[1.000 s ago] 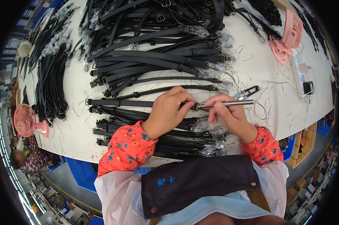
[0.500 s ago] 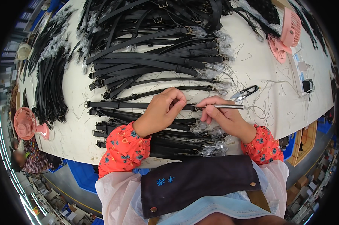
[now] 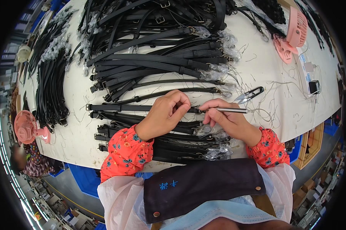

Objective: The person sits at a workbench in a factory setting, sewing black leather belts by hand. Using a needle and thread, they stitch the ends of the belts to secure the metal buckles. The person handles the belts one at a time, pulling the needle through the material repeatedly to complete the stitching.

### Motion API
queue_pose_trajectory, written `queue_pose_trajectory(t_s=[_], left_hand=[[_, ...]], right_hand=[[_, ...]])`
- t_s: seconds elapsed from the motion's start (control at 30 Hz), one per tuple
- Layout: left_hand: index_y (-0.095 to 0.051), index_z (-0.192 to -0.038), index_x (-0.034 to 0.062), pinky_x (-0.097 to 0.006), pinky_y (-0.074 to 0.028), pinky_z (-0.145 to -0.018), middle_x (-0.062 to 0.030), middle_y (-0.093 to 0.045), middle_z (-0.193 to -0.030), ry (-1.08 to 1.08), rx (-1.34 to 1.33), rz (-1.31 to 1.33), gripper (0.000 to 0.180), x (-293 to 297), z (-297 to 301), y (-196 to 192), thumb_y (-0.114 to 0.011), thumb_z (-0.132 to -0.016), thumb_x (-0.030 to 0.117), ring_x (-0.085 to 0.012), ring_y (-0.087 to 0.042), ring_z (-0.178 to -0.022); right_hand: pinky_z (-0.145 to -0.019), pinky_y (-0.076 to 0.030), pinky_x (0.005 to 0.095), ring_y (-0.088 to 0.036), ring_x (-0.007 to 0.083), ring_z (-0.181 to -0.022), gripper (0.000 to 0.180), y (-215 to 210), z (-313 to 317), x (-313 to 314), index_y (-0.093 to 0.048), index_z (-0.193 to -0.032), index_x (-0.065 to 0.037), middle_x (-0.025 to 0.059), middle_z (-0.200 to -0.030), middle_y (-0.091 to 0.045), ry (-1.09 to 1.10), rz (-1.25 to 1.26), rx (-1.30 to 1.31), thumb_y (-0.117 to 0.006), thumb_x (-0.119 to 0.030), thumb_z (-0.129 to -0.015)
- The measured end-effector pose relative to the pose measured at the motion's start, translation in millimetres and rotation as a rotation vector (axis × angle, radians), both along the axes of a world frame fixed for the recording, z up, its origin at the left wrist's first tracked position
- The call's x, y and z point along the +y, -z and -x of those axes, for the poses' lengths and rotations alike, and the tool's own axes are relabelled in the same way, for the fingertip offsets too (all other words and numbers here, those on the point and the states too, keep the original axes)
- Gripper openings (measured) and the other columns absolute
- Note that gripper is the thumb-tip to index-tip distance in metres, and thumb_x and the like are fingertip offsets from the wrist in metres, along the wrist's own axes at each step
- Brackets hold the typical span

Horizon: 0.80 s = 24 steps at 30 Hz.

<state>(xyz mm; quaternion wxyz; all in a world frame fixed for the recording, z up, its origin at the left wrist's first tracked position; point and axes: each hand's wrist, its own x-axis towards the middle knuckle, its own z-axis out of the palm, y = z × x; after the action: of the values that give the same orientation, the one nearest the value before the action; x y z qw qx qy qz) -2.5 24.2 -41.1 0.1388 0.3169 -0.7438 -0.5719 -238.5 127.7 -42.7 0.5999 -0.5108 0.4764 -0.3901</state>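
Observation:
My left hand (image 3: pixel 166 115) lies over a black strap (image 3: pixel 123 108), thumb and forefinger pinched together near the strap's right end. Whatever is between those fingertips is too small to make out. My right hand (image 3: pixel 232 120) is closed around a slim silver pen-like tool (image 3: pixel 234 110) with a thin cord at its back end. The tool's front end points left at the metal fitting of the strap's end, close to my left fingertips; whether it touches is hidden. Beyond my right hand rest black-handled thread snips (image 3: pixel 250 94).
More black straps (image 3: pixel 150 61) with buckles and plastic-wrapped ends are piled across the white table (image 3: pixel 272 134). A pink fan (image 3: pixel 295 30) and a power strip (image 3: pixel 306 73) stand at the right, another pink fan (image 3: pixel 26 126) at the left. Loose threads lie about. A person (image 3: pixel 35 163) sits at the far left.
My right hand and the silver tool have shifted slightly left, toward my left fingertips. My left hand stays almost where it was.

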Motion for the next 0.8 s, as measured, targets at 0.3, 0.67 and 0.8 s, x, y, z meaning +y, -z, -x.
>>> queue_pose_trajectory(t_s=[0.3,0.67,0.8], left_hand=[[-0.062,-0.1,-0.0012,-0.025,-0.044,-0.065,-0.0053,-0.063,-0.101,0.012,0.013,0.027,0.012,-0.7,-0.3,1.2,-0.062,-0.101,0.01,-0.009,-0.053,-0.077],[-0.075,-0.099,0.0033,-0.032,-0.052,-0.069,-0.0099,-0.072,-0.091,0.285,-0.027,0.15,0.013,1.5,-5.2,-7.2,-0.076,-0.087,0.006,-0.0245,-0.068,-0.076],[-0.077,-0.099,0.0073,-0.036,-0.053,-0.083,-0.0083,-0.073,-0.087,0.482,-0.19,0.125,0.014,4.7,-4.0,-20.6,-0.077,-0.086,0.01,-0.0245,-0.069,-0.084]], right_hand=[[-0.066,-0.053,0.0246,-0.065,0.009,-0.075,0.032,-1.8,-0.4,-0.2,-0.066,-0.124,-0.002,0.0046,-0.085,-0.07,-0.005,0.0,0.019,-0.054,-0.028,-0.109],[-0.073,-0.051,0.0356,-0.065,0.0256,-0.079,0.025,0.1,32.1,-11.4,-0.067,-0.119,-0.01,0.0078,-0.092,-0.071,0.212,0.727,0.687,-0.069,-0.012,-0.094],[-0.081,-0.05,0.0377,-0.063,0.0282,-0.095,0.036,-3.5,37.1,-15.6,-0.068,-0.113,-0.012,0.0064,-0.093,-0.068,0.175,0.847,0.967,-0.076,-0.003,-0.079]])
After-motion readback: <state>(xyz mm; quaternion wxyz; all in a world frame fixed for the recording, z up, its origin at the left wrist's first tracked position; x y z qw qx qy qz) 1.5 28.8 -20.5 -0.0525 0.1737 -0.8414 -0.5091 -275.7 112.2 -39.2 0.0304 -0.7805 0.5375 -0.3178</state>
